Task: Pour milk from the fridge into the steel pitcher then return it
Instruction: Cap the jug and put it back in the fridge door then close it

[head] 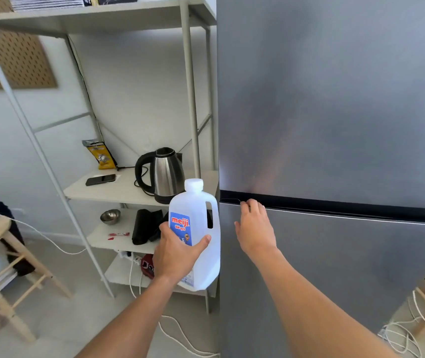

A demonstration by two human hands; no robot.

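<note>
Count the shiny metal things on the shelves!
2: the kettle beside the phone, and the small bowl one shelf lower. The milk jug may hide others.

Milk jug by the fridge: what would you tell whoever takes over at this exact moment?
Left hand grips the milk jug round its body, upright, cap on, in front of the shelf unit.
Right hand is at the dark groove between the doors of the fridge; whether its fingers hook the lower door is unclear.
Both doors are shut. The steel pitcher is not in view.
Done: the jug is out of the fridge. Whether milk was poured cannot be told.
Left: if poured, open the door, put the jug back, close it; if not, pour first.
</note>
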